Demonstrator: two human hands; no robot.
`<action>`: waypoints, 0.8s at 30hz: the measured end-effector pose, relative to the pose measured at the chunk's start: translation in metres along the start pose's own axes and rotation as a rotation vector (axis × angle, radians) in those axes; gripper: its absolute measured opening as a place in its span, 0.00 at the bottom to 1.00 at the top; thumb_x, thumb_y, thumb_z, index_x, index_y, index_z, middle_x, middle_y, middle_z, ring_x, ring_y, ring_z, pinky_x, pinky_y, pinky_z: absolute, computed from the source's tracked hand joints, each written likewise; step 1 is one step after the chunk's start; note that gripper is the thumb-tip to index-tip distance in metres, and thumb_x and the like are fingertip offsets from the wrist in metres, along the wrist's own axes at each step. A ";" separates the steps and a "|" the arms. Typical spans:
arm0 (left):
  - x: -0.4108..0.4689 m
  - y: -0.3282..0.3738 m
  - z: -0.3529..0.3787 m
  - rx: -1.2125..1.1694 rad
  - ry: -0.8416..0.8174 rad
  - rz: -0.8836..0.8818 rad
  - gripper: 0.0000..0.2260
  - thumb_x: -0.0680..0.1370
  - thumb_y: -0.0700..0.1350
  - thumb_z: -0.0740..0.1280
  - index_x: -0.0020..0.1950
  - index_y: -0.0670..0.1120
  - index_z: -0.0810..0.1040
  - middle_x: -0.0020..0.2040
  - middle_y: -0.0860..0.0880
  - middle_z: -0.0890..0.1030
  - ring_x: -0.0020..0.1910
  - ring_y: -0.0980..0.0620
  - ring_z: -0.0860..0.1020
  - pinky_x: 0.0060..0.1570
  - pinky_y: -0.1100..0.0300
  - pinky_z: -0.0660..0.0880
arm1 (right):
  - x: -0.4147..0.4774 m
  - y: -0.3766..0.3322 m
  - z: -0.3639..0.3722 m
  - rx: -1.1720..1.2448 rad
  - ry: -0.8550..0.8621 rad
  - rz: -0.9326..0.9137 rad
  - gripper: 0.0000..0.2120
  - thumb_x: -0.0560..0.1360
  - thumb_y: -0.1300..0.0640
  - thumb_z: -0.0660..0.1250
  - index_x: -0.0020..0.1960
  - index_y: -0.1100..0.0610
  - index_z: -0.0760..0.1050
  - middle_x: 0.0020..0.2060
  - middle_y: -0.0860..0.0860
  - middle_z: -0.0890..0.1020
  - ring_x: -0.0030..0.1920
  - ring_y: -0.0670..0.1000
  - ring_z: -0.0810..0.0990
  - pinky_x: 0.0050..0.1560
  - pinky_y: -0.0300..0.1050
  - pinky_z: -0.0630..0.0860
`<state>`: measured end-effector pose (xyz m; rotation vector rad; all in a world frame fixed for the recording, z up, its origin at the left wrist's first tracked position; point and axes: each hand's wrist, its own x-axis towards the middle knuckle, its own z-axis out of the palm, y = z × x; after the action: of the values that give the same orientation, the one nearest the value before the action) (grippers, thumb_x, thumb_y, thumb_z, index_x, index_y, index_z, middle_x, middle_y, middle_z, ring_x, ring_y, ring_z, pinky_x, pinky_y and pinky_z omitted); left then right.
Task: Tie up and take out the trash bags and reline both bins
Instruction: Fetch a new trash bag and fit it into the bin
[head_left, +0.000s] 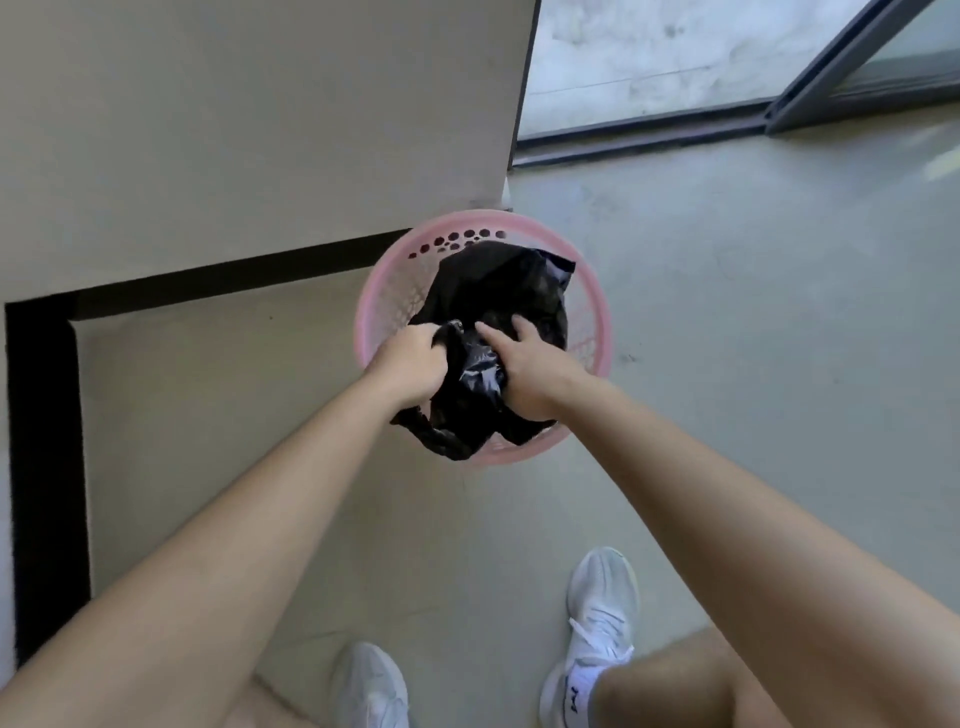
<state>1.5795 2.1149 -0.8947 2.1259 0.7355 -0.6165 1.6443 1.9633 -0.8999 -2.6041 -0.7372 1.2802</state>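
Bin (467, 223): 1 in view, pink, perforated, on the floor beside a wall corner. The task names two; the second is out of frame.

Bag (498, 280): 1, black, lying slack inside the bin, with one flap draped over the bin's near rim.

Left hand (410, 364): at the bin's left rim, fingers curled tight round a bunched edge of the bag. Purpose, as I judge it: anchor that edge so the film cannot slide in.

Right hand (530, 369): over the bin's middle, fingers stretched out and pressing the film downward; thumb out of sight. Purpose: seat the bag into the bin.

The bag looks empty, so I read this step as relining, not yet finished: most of the rim is uncovered.

Shoes: 2, white, on the floor nearer me than the bin.
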 end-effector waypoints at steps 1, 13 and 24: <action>0.018 -0.003 0.006 0.077 -0.016 0.046 0.11 0.82 0.45 0.55 0.52 0.46 0.77 0.50 0.45 0.81 0.49 0.43 0.78 0.47 0.53 0.73 | 0.019 0.003 0.008 0.003 -0.041 0.022 0.38 0.78 0.57 0.60 0.81 0.44 0.43 0.79 0.59 0.47 0.72 0.65 0.67 0.68 0.55 0.70; 0.087 -0.020 0.029 0.826 -0.194 0.168 0.13 0.80 0.42 0.58 0.61 0.41 0.74 0.54 0.45 0.79 0.48 0.45 0.78 0.49 0.54 0.76 | 0.071 0.033 0.030 0.073 0.023 0.138 0.31 0.75 0.59 0.65 0.76 0.56 0.61 0.70 0.56 0.72 0.67 0.58 0.73 0.65 0.49 0.73; 0.043 -0.036 -0.057 0.192 0.388 0.798 0.08 0.78 0.51 0.68 0.50 0.50 0.85 0.44 0.53 0.82 0.45 0.52 0.80 0.46 0.57 0.74 | -0.020 0.062 -0.013 -0.055 0.781 0.193 0.21 0.75 0.44 0.69 0.65 0.47 0.73 0.56 0.53 0.75 0.51 0.60 0.80 0.45 0.49 0.71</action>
<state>1.5963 2.1918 -0.9076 2.4945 -0.0288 0.1674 1.6663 1.9007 -0.8982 -2.9150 -0.3783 0.1861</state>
